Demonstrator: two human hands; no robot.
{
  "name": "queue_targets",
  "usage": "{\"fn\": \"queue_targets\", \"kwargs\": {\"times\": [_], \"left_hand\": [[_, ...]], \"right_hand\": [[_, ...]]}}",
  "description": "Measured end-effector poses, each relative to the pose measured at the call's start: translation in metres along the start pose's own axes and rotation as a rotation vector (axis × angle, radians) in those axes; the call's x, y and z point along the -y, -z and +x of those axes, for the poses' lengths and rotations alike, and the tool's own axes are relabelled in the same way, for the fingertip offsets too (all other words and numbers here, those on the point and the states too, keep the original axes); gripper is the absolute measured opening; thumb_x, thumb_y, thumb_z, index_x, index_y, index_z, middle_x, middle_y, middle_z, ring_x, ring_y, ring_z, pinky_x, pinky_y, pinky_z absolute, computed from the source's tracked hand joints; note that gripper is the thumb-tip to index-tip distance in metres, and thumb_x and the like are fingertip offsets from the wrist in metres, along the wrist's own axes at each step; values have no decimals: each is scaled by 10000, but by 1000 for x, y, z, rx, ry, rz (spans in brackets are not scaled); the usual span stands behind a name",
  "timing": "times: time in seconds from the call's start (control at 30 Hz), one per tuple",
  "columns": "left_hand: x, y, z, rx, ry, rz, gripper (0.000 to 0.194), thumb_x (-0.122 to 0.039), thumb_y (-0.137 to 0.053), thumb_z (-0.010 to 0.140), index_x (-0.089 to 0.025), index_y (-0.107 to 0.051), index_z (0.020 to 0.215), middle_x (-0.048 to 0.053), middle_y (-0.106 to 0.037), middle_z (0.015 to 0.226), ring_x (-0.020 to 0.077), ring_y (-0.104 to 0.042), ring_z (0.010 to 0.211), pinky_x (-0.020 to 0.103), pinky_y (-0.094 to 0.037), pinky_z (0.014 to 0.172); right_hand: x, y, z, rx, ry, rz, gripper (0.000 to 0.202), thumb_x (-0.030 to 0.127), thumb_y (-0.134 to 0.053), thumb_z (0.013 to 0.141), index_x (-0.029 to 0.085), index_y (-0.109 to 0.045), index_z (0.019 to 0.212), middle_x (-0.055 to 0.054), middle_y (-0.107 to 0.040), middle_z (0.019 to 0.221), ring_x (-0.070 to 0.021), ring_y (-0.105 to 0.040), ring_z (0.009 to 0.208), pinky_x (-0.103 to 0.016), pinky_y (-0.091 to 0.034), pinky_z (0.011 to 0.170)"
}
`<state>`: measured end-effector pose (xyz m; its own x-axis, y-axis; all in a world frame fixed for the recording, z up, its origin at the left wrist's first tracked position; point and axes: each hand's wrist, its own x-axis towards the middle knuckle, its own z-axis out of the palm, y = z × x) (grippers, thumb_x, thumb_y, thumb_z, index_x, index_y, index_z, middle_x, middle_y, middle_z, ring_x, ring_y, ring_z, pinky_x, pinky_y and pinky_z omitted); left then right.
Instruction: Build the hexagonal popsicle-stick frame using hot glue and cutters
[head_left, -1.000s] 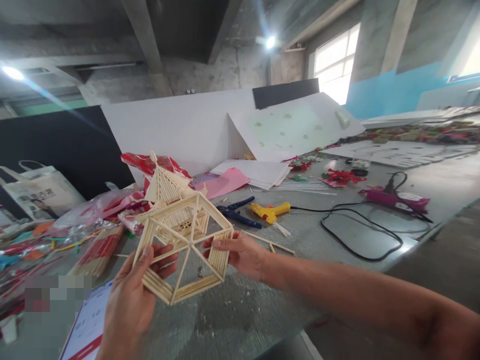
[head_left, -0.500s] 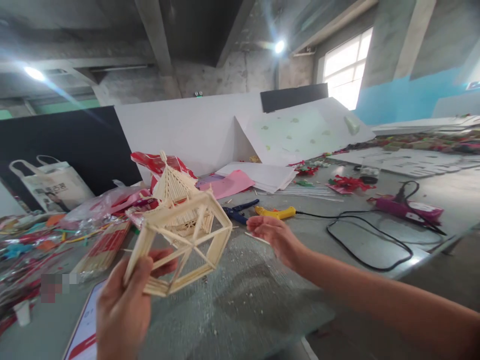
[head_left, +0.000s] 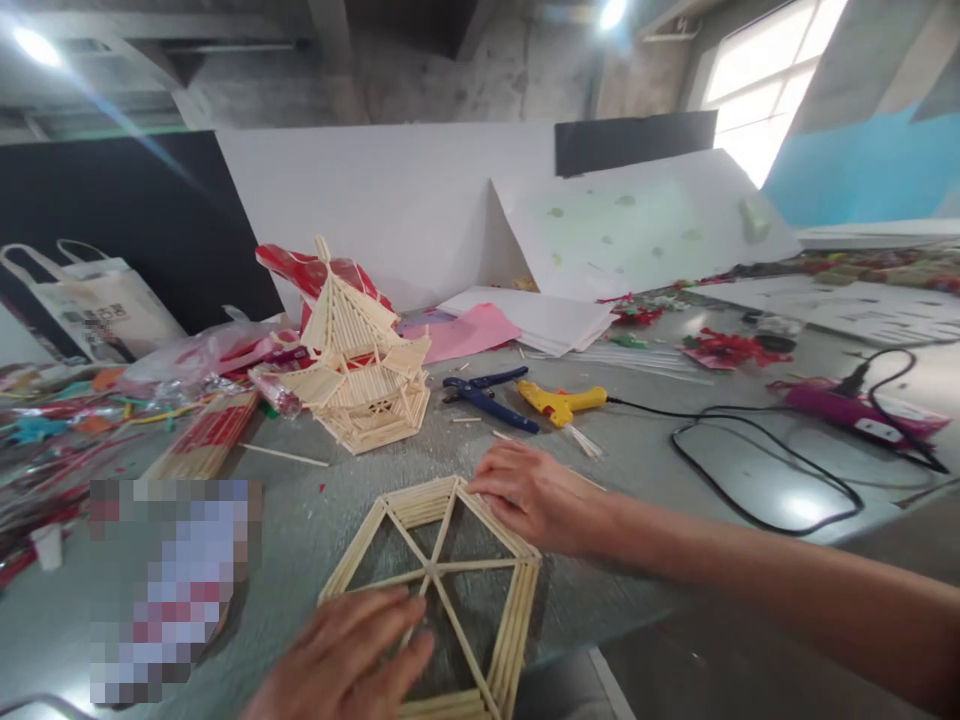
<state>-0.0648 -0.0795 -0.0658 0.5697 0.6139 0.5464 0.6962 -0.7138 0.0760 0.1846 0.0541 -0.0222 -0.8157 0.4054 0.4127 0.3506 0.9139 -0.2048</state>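
A hexagonal frame [head_left: 427, 508] of pale wooden sticks, with sticks crossing at its centre, lies on the table in front of me. My left hand [head_left: 356, 650] is over its near left side, fingers stretched out, and covers part of that rim. At the upper right edge, my right hand [head_left: 529, 495] has its fingers bent together against the rim; the fingertips are partly hidden. Behind the frame stands a stick-built pavilion [head_left: 367, 370] with a pointed roof. Blue pliers [head_left: 491, 395] and a yellow glue gun [head_left: 562, 402] lie beyond my right hand.
The glue gun's black cord loops right toward a purple power strip [head_left: 847, 410]. Bundled sticks [head_left: 206, 435] and plastic-wrapped craft supplies crowd the left. White sheets [head_left: 551, 315], pink paper [head_left: 476, 332] and red decorations [head_left: 739, 348] lie farther back. The table's edge runs along the lower right.
The hexagonal frame has gone from raised and tilted in my left hand to flat on the table. My left hand has loosened its grip; my right hand has come to the rim.
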Motion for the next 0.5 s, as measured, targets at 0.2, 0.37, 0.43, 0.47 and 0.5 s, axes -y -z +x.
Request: {"fn": "queue_targets", "kwargs": {"times": [0.2,0.37,0.43,0.47,0.5], "left_hand": [[16,14,66,106,223,125,202,-177,-471,854,-224,-656,919,34,-667,822,178,-591,775,305,-464,688],[23,-6,82,343,240,121,241,-109,-422,846,-185,-650,825,41,-619,809,197,-533,805,352,-430,723],[21,-8,80,367,243,108,269,-88,-402,843,-181,-647,900,53,-617,871,206,-521,849,371,-423,758],[20,-8,79,378,250,105,287,-78,-391,842,-179,-642,937,59,-614,894,211,-515,865,378,-421,765],[20,-8,78,389,255,103,303,-67,-382,839,-176,-637,962,63,-612,908,215,-512,874,383,-420,767]], "right_hand": [[-3,-12,24,47,44,-111,225,152,-446,876,144,-670,853,-64,-608,800,-158,-516,798,-292,-390,762],[-6,-17,33,143,137,-231,229,139,-434,884,137,-647,802,-67,-600,804,-163,-495,796,-303,-372,755],[-6,-17,34,150,174,-262,199,138,-451,874,145,-647,844,-69,-605,854,-178,-488,852,-318,-362,768],[-5,-17,34,157,187,-278,180,138,-467,865,145,-647,860,-70,-607,870,-186,-484,872,-326,-358,770],[-5,-17,34,170,198,-294,161,136,-485,852,144,-645,866,-69,-608,875,-193,-480,883,-333,-355,768]]}}
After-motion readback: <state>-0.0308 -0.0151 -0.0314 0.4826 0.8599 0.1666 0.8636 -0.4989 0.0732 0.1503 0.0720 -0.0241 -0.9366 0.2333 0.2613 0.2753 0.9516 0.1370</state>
